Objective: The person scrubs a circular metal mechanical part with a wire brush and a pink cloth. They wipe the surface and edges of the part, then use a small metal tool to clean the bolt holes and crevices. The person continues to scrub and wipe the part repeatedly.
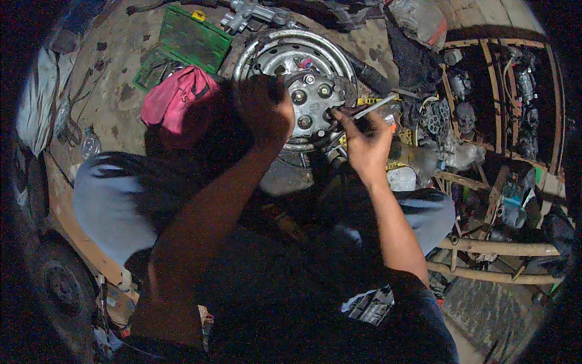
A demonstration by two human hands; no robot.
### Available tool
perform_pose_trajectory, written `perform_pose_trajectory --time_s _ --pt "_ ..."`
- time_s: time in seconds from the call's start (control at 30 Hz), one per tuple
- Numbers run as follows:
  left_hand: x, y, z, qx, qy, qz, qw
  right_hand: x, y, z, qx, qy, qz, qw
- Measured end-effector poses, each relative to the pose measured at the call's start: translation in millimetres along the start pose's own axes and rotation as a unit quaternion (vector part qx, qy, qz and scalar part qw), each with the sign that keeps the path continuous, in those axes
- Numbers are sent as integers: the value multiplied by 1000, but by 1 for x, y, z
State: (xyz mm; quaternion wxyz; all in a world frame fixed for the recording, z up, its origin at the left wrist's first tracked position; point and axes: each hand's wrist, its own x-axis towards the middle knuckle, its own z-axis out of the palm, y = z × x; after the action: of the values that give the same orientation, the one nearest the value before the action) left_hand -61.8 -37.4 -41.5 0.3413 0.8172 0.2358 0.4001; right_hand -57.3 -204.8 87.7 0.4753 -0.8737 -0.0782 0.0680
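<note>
A round cast-metal part [313, 102] with several bolts in its face rests on a silver wheel rim [291, 38] before me. My left hand [268, 104] is at the part's left side, deep in shadow. Its fingers are hard to make out, and I cannot tell whether they grip anything. In my right hand [370, 136] is a thin pale metal rod [376, 106], slanting up to the right. The forefinger and thumb reach to the lower right of the part's face, beside a dark bolt position. The underside of the part is hidden.
An open green tool case [195, 38] lies at the upper left, near a pink cloth [175, 100]. Behind the rim is a cast-metal assembly [259, 16]. Plastic bottles [418, 157] and metal parts crowd the right, beside a wooden rack [498, 95]. A tyre [63, 282] stands lower left.
</note>
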Motion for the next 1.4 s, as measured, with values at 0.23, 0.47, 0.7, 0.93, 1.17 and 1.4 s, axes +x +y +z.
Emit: perform_pose_trajectory --time_s 0.23,0.47,0.7,0.93,1.17,1.4 --pt "-5 -1 17 2 -24 -60 998 -3 6 2 -5 -12 5 1000" --pt "-6 -9 19 -13 3 -52 999 0 6 -12 -105 -49 -53 992" --pt "15 23 -7 27 -38 -35 998 4 -7 -10 -186 2 -148 971" --pt "2 4 14 9 -48 -93 994 10 -9 -3 -136 5 -117 984" --pt "-6 -6 19 48 -27 -68 996 10 2 -15 -137 -86 -128 978" --pt "-2 1 13 41 -47 -45 997 14 4 -16 -167 -28 -121 978"
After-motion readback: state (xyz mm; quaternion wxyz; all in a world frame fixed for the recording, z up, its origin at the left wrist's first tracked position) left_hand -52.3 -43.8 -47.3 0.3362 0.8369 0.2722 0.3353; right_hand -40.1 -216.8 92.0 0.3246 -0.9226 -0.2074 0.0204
